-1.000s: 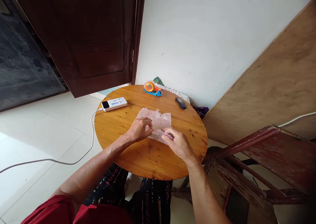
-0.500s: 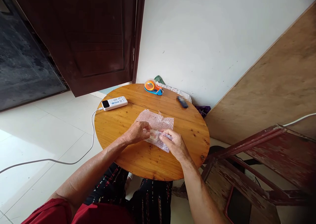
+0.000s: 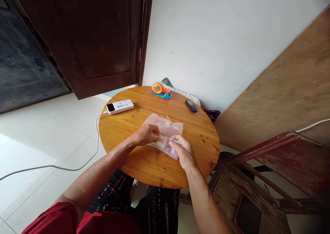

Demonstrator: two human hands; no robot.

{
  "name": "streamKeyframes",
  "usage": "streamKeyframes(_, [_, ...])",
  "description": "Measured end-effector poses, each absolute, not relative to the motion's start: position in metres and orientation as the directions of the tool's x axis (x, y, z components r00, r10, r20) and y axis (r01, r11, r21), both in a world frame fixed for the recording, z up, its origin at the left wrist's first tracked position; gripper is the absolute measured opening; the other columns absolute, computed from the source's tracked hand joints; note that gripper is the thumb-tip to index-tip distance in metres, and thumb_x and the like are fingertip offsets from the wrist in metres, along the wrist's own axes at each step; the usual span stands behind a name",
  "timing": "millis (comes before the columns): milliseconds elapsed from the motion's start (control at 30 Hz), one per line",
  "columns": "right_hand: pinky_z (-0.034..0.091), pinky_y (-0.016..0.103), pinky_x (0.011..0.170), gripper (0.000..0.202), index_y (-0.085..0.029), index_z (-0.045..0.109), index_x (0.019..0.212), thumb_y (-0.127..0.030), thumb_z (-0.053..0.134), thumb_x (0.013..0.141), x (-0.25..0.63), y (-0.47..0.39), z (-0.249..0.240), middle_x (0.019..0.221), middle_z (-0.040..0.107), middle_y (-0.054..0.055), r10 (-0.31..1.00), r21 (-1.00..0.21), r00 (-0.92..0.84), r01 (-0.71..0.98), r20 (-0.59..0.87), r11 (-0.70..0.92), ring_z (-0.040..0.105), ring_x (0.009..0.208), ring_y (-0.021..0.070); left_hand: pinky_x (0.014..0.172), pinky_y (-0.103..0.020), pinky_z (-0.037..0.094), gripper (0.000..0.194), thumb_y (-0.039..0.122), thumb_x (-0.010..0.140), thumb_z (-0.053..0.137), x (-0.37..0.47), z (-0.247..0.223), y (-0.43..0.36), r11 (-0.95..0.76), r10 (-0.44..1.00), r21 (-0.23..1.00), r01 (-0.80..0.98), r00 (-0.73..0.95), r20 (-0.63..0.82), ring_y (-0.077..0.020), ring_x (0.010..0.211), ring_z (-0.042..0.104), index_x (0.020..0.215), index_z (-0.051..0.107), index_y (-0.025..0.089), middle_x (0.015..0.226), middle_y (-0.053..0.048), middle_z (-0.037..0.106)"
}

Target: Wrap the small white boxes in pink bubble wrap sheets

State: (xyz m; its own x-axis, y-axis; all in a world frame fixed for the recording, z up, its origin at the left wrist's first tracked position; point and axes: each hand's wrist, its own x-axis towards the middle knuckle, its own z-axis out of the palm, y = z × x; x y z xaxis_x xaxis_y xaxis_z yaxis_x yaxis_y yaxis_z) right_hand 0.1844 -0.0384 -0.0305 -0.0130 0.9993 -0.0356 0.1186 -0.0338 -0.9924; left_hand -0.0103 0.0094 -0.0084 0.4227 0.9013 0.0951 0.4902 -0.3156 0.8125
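Right hand (image 3: pixel 184 152) pinches bubble wrap (image 3: pixel 168 126), slanting nearer toward right; left hand (image 3: pixel 147 134) grip unclear.

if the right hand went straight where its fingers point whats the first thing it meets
Likely the left hand, across the bubble wrap from the right hand; depth is unclear, so it might pass above instead.
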Motion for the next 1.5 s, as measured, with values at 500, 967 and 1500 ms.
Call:
streamKeyframes(500, [0.046,0.041,0.091,0.024,-0.02,0.066,0.111,-0.019,0.051,0.093,0.16,-0.072,0.01,0.113,0.068,0.009,0.811,-0.155,-0.451,0.832,0.373,0.533,0.059,0.101,0.0266,0.059,-0.02,0.042,0.007,0.018,0.068,0.063,-0.006,0.001,0.024,-0.326,0.872,0.754,0.571,0.49,0.006,-0.0123,0.066,0.059,0.07,0.069,0.016,0.065,0.003,0.065])
streamKeyframes(967, [0.04,0.041,0.079,0.032,-0.028,0.06,0.12,-0.022,0.062,0.089,0.151,-0.062,0.004,0.107,0.065,0.009,0.813,0.081,-0.502,0.861,0.294,0.502,0.055,0.093,0.0267,0.084,-0.034,0.05,0.018,0.033,0.078,0.065,-0.055,-0.011,0.0,-0.266,0.964,0.617,0.74,0.216,0.157,-0.0238,0.093,0.063,0.083,0.072,0.017,0.093,-0.007,0.071])
streamKeyframes(1500, [0.037,0.041,0.076,0.041,-0.025,0.057,0.127,-0.024,0.065,0.088,0.145,-0.06,0.006,0.105,0.062,0.011,0.831,0.145,-0.503,0.864,0.24,0.481,0.054,0.093,0.0283,0.078,-0.036,0.052,0.048,0.046,0.076,0.065,-0.048,-0.013,-0.001,-0.029,0.999,0.377,0.926,0.039,-0.019,-0.0297,0.093,0.069,0.113,0.057,0.016,0.101,-0.014,0.071])
